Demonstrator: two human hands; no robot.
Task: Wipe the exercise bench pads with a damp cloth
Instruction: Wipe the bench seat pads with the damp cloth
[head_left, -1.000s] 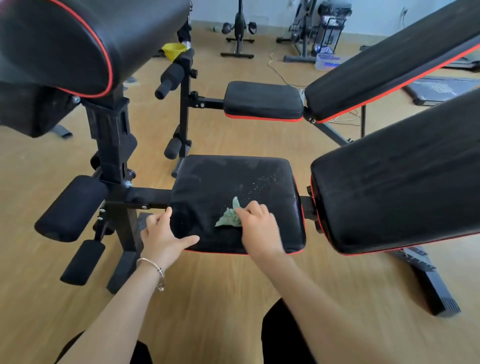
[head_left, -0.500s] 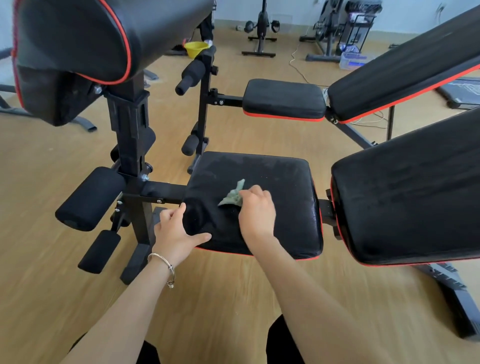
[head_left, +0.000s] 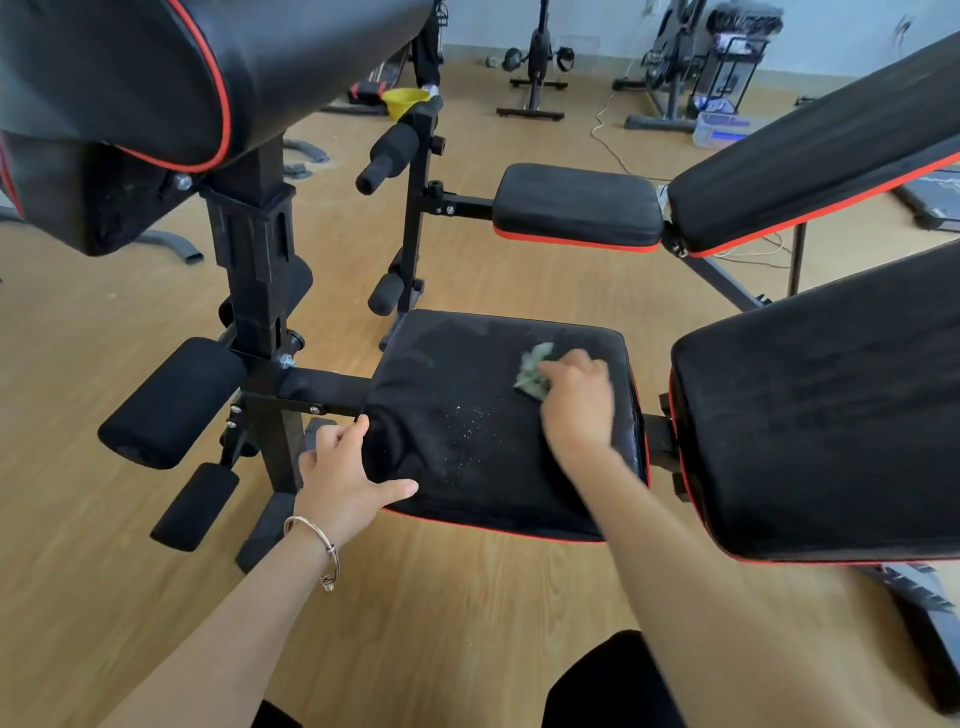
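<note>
Your right grip (head_left: 576, 400) is closed over the cloth (head_left: 532, 371), fingers curled down on it, with a pale green wad poking out past the knuckles. It is motion-blurred, so you can't tell exactly how the fingertips sit. It works the far right part of the seat pad (head_left: 447, 364), near the edge that faces the backrest pad (head_left: 821, 415). Your left grip (head_left: 348, 478) holds nothing. It is spread against the pad's near left corner, thumb lying across the top and fingers along the side, apparently steadying the pad.

The cloth is small, limp and light. It will likely bunch and roll under your palm, so hold it by the gathered middle and flatten as much of it as you can against the vinyl, rather than pinching a corner. Damp fabric should drag a little on this surface, which helps.

The seat pad looks cushioned and slightly yielding on a firm steel frame, so moderate pressure should be safe. A patch of white specks (head_left: 467, 423) sits mid-pad, between your two grips and apart from the cloth; that area looks not yet wiped. Dull smears show toward the far edge.

Farther out, the backrest pad rises just beside the seat on your right, and foam rollers (head_left: 171, 400) stand off to the left. Another seat pad (head_left: 576, 205) sits behind, well apart, over the wooden floor (head_left: 130, 597).
</note>
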